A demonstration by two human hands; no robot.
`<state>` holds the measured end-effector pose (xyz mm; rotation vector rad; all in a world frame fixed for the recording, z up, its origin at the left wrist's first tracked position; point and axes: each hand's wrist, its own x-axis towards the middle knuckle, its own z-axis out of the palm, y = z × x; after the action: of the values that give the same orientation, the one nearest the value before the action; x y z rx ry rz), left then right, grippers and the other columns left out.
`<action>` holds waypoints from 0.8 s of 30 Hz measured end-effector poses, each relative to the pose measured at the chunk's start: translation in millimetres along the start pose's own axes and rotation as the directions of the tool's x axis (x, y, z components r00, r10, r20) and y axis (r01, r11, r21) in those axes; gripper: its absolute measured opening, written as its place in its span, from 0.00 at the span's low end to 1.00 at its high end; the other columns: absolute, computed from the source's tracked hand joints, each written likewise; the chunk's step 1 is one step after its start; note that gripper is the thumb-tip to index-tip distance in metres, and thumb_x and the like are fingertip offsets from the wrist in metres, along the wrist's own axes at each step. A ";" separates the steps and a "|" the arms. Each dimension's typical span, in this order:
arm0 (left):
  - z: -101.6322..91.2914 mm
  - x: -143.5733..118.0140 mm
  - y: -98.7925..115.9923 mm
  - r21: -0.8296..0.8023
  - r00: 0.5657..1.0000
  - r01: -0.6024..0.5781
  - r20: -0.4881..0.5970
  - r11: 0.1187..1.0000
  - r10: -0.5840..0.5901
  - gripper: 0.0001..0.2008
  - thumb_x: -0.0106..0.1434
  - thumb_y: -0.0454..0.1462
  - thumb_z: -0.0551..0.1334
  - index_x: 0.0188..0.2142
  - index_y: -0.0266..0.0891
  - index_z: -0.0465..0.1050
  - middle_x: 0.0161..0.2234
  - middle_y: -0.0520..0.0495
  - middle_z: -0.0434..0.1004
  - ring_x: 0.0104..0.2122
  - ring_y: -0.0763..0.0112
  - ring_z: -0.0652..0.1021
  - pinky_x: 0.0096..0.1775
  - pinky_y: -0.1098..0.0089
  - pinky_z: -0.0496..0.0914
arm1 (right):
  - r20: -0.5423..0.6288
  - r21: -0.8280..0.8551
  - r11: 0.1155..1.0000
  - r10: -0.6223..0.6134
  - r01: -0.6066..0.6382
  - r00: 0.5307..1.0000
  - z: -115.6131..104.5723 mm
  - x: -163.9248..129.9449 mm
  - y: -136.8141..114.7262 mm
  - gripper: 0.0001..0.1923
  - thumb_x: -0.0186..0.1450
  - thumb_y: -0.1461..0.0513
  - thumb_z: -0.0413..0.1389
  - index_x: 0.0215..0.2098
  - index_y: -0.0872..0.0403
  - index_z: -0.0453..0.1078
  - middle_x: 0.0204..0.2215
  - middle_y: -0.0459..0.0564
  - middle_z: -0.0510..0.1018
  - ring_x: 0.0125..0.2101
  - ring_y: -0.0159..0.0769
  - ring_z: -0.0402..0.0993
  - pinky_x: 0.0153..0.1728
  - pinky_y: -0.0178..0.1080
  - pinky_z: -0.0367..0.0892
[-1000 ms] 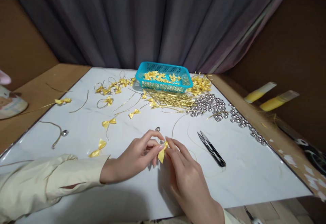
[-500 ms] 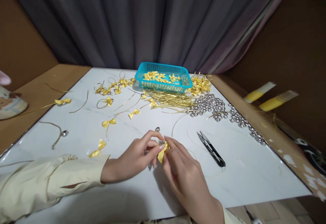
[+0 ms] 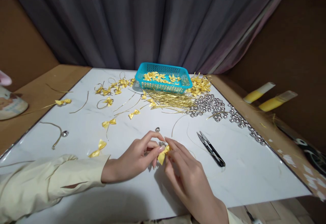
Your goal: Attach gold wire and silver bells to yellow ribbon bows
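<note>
Just above the near middle of the table, a small yellow ribbon bow [image 3: 161, 158] is pinched between both hands. My left hand [image 3: 141, 154] has its thumb and fingers closed on the bow's left side. From the right, the fingertips of my right hand [image 3: 187, 173] press against the same bow. Part of the bow is hidden by the fingers, and I cannot make out whether a cord or bell is held with it. A small silver bell [image 3: 157, 129] lies just beyond my fingertips. To the right rest black-handled thread snips [image 3: 211, 149], blades apart.
A turquoise basket [image 3: 163, 87] of yellow bows stands at the back. Before it lie gold cords [image 3: 173, 100] and a spread of silver bells [image 3: 211, 105]. Loose bows [image 3: 109, 123] and bells are scattered at left. Two yellow-filled tubes [image 3: 259, 92] are at the right edge.
My right hand has shifted slightly right and down, and more of the bow shows between the fingers. My left hand stays nearly still.
</note>
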<state>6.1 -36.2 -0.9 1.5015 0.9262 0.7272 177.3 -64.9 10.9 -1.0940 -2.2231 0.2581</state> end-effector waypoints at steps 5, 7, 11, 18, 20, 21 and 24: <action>-1.4 2.2 0.3 0.000 0.997 0.011 -0.073 1.000 -0.011 0.09 0.67 0.42 0.53 0.43 0.41 0.60 0.18 0.57 0.66 0.19 0.76 0.69 0.24 0.76 0.64 | -0.009 0.010 1.000 0.012 -0.012 1.000 -5.9 -1.9 1.6 0.09 0.63 0.71 0.44 0.33 0.57 0.64 0.45 0.63 0.74 0.50 0.46 0.69 0.38 0.44 0.75; -1.4 3.1 0.5 -0.010 0.996 0.022 -0.088 1.000 -0.023 0.09 0.67 0.42 0.53 0.43 0.41 0.60 0.18 0.58 0.66 0.19 0.76 0.69 0.24 0.75 0.63 | -0.009 -0.006 1.000 0.011 -0.011 1.000 -9.8 -3.2 3.7 0.09 0.63 0.71 0.44 0.33 0.56 0.63 0.45 0.63 0.75 0.50 0.45 0.69 0.38 0.44 0.75; -1.7 5.0 1.9 -0.010 0.996 0.028 -0.086 1.000 -0.029 0.09 0.67 0.41 0.53 0.43 0.40 0.60 0.18 0.57 0.66 0.19 0.76 0.68 0.24 0.75 0.62 | -0.006 -0.047 0.999 0.021 -0.021 1.000 -20.4 -8.5 9.4 0.08 0.64 0.70 0.44 0.32 0.55 0.63 0.43 0.62 0.76 0.49 0.44 0.71 0.37 0.41 0.75; -9.2 12.8 -1.3 -0.095 0.980 0.048 -0.190 0.994 -0.066 0.09 0.65 0.42 0.55 0.41 0.40 0.60 0.17 0.59 0.63 0.17 0.77 0.66 0.21 0.77 0.61 | 0.010 -0.141 0.969 0.208 -0.205 0.978 -61.2 -23.4 35.7 0.09 0.65 0.63 0.47 0.36 0.55 0.68 0.44 0.58 0.76 0.39 0.39 0.77 0.34 0.37 0.76; -10.1 14.6 -4.0 -0.104 0.981 0.048 -0.180 0.993 -0.066 0.10 0.65 0.43 0.55 0.41 0.40 0.60 0.18 0.59 0.63 0.17 0.78 0.66 0.21 0.77 0.62 | -0.010 -0.172 0.938 0.303 -0.300 0.953 -78.9 -26.3 49.1 0.11 0.65 0.60 0.47 0.35 0.55 0.69 0.44 0.57 0.76 0.29 0.34 0.78 0.23 0.32 0.74; -10.2 15.4 -5.0 -0.101 0.983 0.049 -0.173 0.994 -0.066 0.10 0.65 0.43 0.55 0.41 0.40 0.61 0.18 0.59 0.63 0.17 0.78 0.66 0.21 0.77 0.62 | -0.035 -0.184 0.920 0.345 -0.345 0.938 -87.7 -27.3 56.5 0.11 0.64 0.58 0.48 0.34 0.55 0.70 0.42 0.56 0.77 0.26 0.33 0.77 0.17 0.30 0.70; -9.3 17.4 -5.9 -0.082 0.983 0.063 -0.165 0.995 -0.076 0.10 0.65 0.43 0.54 0.41 0.39 0.61 0.19 0.58 0.65 0.17 0.78 0.66 0.21 0.77 0.62 | -0.097 -0.248 0.870 0.415 -0.426 0.905 -109.6 -28.4 81.4 0.15 0.61 0.54 0.48 0.34 0.55 0.72 0.32 0.55 0.80 0.22 0.36 0.77 0.14 0.31 0.67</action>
<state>5.8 -16.4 -6.4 1.3490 1.0604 0.8381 310.4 -46.0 47.8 -1.7170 -1.9983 0.1193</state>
